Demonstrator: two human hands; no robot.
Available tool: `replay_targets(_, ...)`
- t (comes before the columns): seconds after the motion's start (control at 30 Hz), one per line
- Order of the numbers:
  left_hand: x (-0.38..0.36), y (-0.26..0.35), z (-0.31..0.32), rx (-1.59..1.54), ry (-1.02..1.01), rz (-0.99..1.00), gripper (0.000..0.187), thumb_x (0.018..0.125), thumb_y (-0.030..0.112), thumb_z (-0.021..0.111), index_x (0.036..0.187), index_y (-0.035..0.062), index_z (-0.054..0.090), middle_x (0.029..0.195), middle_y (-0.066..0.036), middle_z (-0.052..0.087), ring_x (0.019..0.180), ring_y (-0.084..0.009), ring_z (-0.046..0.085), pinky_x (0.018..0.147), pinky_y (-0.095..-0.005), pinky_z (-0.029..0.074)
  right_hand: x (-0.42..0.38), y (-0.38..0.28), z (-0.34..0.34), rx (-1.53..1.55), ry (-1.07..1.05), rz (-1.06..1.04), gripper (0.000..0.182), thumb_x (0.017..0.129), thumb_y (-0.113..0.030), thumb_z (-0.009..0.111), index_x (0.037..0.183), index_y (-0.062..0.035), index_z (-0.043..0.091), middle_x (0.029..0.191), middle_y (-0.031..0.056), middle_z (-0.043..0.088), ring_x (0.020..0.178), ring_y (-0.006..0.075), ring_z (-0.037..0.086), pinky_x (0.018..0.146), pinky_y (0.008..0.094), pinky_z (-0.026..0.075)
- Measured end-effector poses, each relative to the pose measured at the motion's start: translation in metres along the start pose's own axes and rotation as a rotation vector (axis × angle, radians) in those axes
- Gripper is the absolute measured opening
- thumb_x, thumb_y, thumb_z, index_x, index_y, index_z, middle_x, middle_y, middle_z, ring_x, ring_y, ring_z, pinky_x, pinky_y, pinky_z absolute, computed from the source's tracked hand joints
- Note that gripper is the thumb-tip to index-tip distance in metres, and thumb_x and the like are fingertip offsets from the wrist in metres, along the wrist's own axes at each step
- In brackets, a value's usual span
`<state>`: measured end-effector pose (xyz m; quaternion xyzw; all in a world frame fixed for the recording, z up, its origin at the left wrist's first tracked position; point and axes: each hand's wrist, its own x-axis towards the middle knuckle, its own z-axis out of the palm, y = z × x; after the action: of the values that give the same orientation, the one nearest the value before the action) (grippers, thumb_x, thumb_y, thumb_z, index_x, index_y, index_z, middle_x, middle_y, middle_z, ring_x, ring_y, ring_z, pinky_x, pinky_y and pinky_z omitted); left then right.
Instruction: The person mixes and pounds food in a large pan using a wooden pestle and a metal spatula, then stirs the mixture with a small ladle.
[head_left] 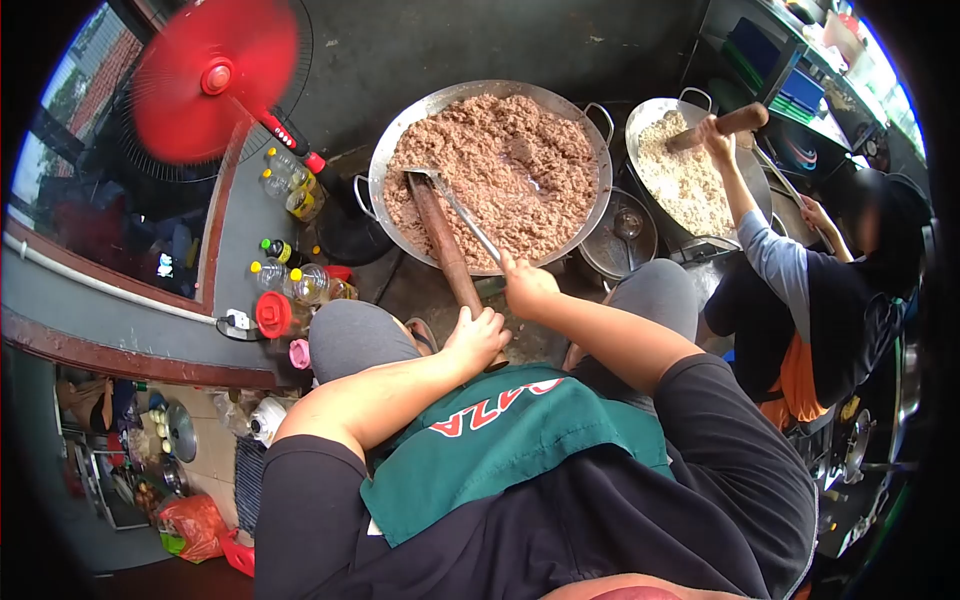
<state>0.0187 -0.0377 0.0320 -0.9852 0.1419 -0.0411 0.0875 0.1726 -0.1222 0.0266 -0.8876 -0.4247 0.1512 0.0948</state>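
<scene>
A wide metal wok (378, 165) with loop handles is filled with brown, crumbly, rice-like food (520, 150). My left hand (478, 338) wraps round the near part of a long, thick wooden pestle (445, 240), whose far end rests over the food at the wok's left side. In my right hand (530, 288) is the handle of a long metal spatula (462, 212). Its blade overlaps the pestle's far end. Both forearms reach forward between my knees, over a green apron (520, 425).
At right, another person (800, 290) holds a thick wooden pestle (735, 125) over a second wok (640, 110) of pale grains. A pot with a ladle (628, 225) stands between the woks. Bottles (300, 285) and a spinning red fan (215, 80) are at left.
</scene>
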Motion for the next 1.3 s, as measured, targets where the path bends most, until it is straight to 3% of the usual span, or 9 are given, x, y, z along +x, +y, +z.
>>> replay_targets(0.07, 0.004, 0.004, 0.007, 0.037, -0.038, 0.002, 0.017, 0.077, 0.024, 0.056, 0.091, 0.0161, 0.061, 0.092, -0.004, 0.051, 0.095, -0.0208, 0.048, 0.074, -0.0448, 0.04, 0.001, -0.001, 0.011, 0.06, -0.113, -0.111, 0.08, 0.083, -0.016, 0.057, 0.146, -0.0006, 0.011, 0.114, 0.0231, 0.058, 0.106, 0.0339, 0.06, 0.083, 0.0395, 0.051)
replay_targets(0.23, 0.009, 0.005, -0.004, -0.118, -0.079, -0.005, 0.029, 0.078, 0.022, 0.056, 0.106, 0.0145, 0.058, 0.106, -0.01, 0.053, 0.109, -0.0263, 0.049, 0.091, -0.051, 0.04, 0.001, 0.016, -0.053, 0.147, -0.294, -0.413, 0.066, 0.081, -0.03, 0.064, 0.138, -0.007, 0.039, 0.107, 0.0252, 0.062, 0.098, 0.0388, 0.061, 0.084, 0.0451, 0.048)
replay_targets(0.37, 0.005, -0.002, -0.019, -0.331, -0.158, 0.026, 0.033, 0.081, 0.015, 0.053, 0.113, 0.0131, 0.057, 0.118, -0.014, 0.05, 0.123, -0.0319, 0.043, 0.102, -0.0541, 0.034, -0.03, 0.083, -0.151, 0.583, 0.128, -0.151, 0.042, 0.088, -0.021, 0.059, 0.128, -0.0089, 0.053, 0.095, 0.0107, 0.068, 0.08, 0.0216, 0.066, 0.075, 0.0322, 0.051)
replay_targets(0.5, 0.009, -0.014, -0.052, -0.569, -0.271, -0.023, 0.042, 0.077, 0.003, 0.055, 0.118, 0.0134, 0.056, 0.122, -0.015, 0.049, 0.127, -0.0342, 0.039, 0.106, -0.0561, 0.029, -0.033, 0.226, -0.082, 0.813, 0.633, 0.448, 0.026, 0.088, -0.014, 0.059, 0.112, -0.0056, 0.062, 0.091, 0.0108, 0.067, 0.073, 0.0168, 0.063, 0.069, 0.0298, 0.051)
replay_targets(0.57, 0.006, -0.02, -0.055, -0.576, -0.212, -0.085, 0.049, 0.07, -0.004, 0.054, 0.116, 0.0133, 0.056, 0.122, -0.014, 0.049, 0.127, -0.0339, 0.04, 0.107, -0.0583, 0.026, -0.03, 0.329, 0.039, 0.494, 0.525, 0.702, 0.03, 0.084, -0.022, 0.064, 0.107, -0.004, 0.064, 0.097, 0.0166, 0.067, 0.084, 0.0256, 0.066, 0.077, 0.0359, 0.052)
replay_targets(0.7, 0.008, -0.044, -0.094, -0.461, -0.06, -0.268, 0.052, 0.064, -0.005, 0.052, 0.114, 0.012, 0.057, 0.12, -0.011, 0.05, 0.126, -0.0326, 0.041, 0.105, -0.0616, 0.023, -0.068, 0.316, 0.12, 0.322, 0.109, 1.097, 0.061, 0.073, -0.043, 0.072, 0.124, -0.0135, 0.056, 0.12, 0.0173, 0.06, 0.118, 0.0317, 0.053, 0.1, 0.0428, 0.039)
replay_targets(1.03, -0.093, -0.061, -0.139, -0.262, 0.335, -0.733, 0.036, 0.073, -0.001, 0.054, 0.109, 0.0013, 0.056, 0.118, -0.017, 0.052, 0.121, -0.0373, 0.045, 0.105, -0.0512, 0.028, -0.055, 0.295, 0.085, 0.259, -0.101, 0.942, 0.036, 0.081, -0.019, 0.057, 0.112, -0.0011, 0.059, 0.11, 0.0213, 0.063, 0.105, 0.0362, 0.061, 0.089, 0.0436, 0.048)
replay_targets(1.2, -0.129, -0.024, -0.135, -0.335, 0.339, -0.828, 0.04, 0.079, 0.002, 0.055, 0.119, 0.0012, 0.05, 0.137, -0.022, 0.038, 0.132, -0.0408, 0.032, 0.109, -0.0481, 0.025, -0.06, 0.294, 0.061, 0.648, 0.223, 0.957, 0.026, 0.087, -0.014, 0.049, 0.107, 0.0022, 0.054, 0.096, 0.0262, 0.064, 0.093, 0.0399, 0.063, 0.08, 0.0461, 0.05)
replay_targets(1.3, -0.152, 0.0, -0.129, -0.379, 0.305, -0.855, 0.049, 0.081, 0.01, 0.056, 0.128, 0.0024, 0.045, 0.145, -0.025, 0.026, 0.135, -0.0431, 0.024, 0.11, -0.0504, 0.02, -0.062, 0.323, 0.072, 0.181, 0.557, 0.62, 0.021, 0.089, -0.013, 0.051, 0.104, -0.001, 0.059, 0.078, 0.0206, 0.066, 0.061, 0.0292, 0.066, 0.057, 0.0388, 0.052)
